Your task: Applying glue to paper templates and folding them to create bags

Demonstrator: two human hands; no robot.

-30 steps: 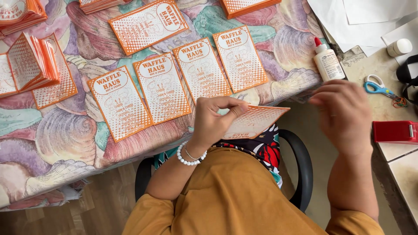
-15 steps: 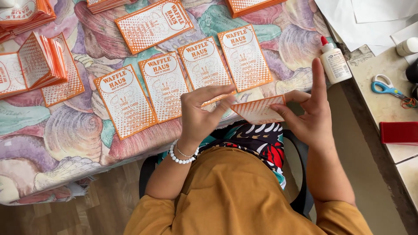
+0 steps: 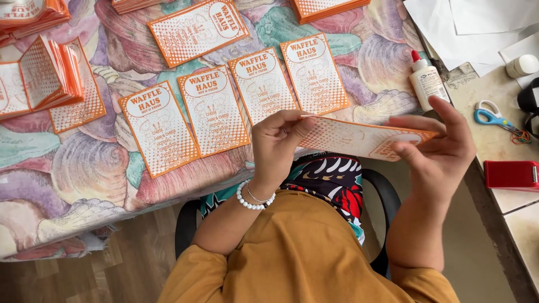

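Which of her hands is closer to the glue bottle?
The right hand: it sits just below the glue bottle. The left hand is well off to its left, holding the card's other end.

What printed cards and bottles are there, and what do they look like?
Card: held between left hand and right hand; orange-and-white rectangle.
Four cards: row on tablecloth; orange borders, dotted white.
Card stack: far left, fanned, orange.
Glue bottle: right; white, red cap.

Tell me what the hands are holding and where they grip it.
Both hold one orange-and-white printed card: the left hand pinches its left end, the right hand its right end.
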